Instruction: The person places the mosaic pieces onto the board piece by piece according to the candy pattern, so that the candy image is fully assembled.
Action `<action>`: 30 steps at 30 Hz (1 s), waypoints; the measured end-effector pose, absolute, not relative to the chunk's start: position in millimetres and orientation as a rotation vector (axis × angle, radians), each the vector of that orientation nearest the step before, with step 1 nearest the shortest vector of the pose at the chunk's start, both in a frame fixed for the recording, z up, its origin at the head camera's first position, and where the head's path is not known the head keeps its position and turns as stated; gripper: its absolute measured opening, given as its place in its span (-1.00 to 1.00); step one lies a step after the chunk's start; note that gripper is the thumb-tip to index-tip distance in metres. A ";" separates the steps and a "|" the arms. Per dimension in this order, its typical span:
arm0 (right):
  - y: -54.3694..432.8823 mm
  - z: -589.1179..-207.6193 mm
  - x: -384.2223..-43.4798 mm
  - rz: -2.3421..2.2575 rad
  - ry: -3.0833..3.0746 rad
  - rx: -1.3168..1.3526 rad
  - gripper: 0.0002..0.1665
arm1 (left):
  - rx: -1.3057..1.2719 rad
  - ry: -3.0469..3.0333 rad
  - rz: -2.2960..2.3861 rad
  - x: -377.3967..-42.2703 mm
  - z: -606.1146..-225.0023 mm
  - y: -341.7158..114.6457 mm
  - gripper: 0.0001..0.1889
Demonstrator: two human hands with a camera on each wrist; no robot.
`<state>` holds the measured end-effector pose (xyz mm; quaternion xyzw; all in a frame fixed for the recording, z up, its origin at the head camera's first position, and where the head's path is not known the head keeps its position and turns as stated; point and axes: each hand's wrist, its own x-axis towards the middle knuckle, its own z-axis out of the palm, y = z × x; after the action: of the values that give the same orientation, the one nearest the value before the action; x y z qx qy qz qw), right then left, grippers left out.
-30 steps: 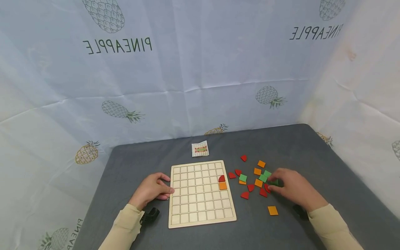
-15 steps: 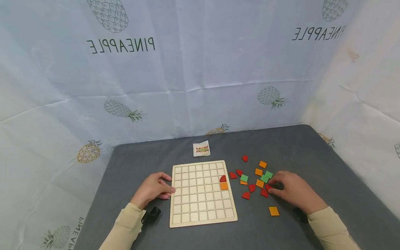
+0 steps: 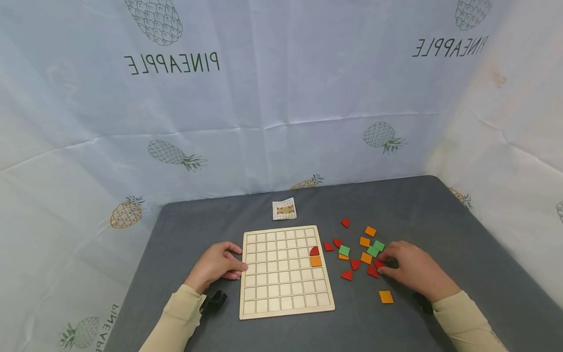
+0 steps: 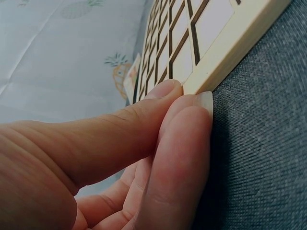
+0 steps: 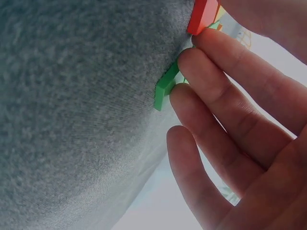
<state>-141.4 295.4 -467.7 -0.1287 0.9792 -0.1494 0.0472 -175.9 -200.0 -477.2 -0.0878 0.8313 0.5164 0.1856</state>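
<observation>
My left hand pinches the left edge of a pale wooden grid board; in the left wrist view the thumb lies on top and a finger at the side. On the board's right side sit a red quarter-round tile and an orange square tile. To the right, my right hand holds another red quarter-round tile at the table between thumb and forefinger. A green tile lies by its other fingertips, mostly covered by the hand in the head view.
Loose tiles lie between board and right hand: several red ones, orange squares and green squares. One orange square lies nearer the front. A small printed pattern card is behind the board on the grey table.
The right hand's fingers have drawn in toward the red tile, covering more of the green tile beneath. The left hand stays at the board's edge; the head view has shifted slightly.
</observation>
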 end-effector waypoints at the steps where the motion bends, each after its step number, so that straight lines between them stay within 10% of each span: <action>1: 294.9 -467.6 -141.1 -0.452 2.988 -0.391 -0.81 | -0.245 2.345 1.454 -175.8 -477.2 -200.1 -0.44; 30: 258.2 -457.5 -154.6 -0.492 3.016 -0.559 -0.89 | -0.268 2.341 1.462 -175.9 -477.2 -199.7 -0.47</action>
<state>-154.6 258.2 -457.5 -0.1800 0.9707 -0.1583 0.0173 -175.9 -199.7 -477.2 -0.0950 0.8298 0.5184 0.1834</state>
